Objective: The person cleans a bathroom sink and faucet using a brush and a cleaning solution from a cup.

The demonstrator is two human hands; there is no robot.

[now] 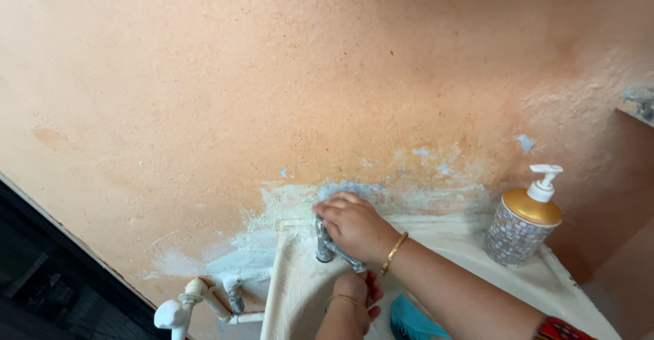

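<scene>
right hand (354, 225) rests on top of the metal tap (325, 243), grip clenched around it; left hand (353, 294) under the spout, grip unclear; soap dispenser (524, 219) right on the basin (300, 285).

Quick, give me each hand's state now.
Right hand: closed over the top of the metal tap.
Left hand: under the spout at the basin; grip cannot be told.

Soap dispenser (523, 223) — white pipes (204, 302) — peach wall (272, 74).
</scene>
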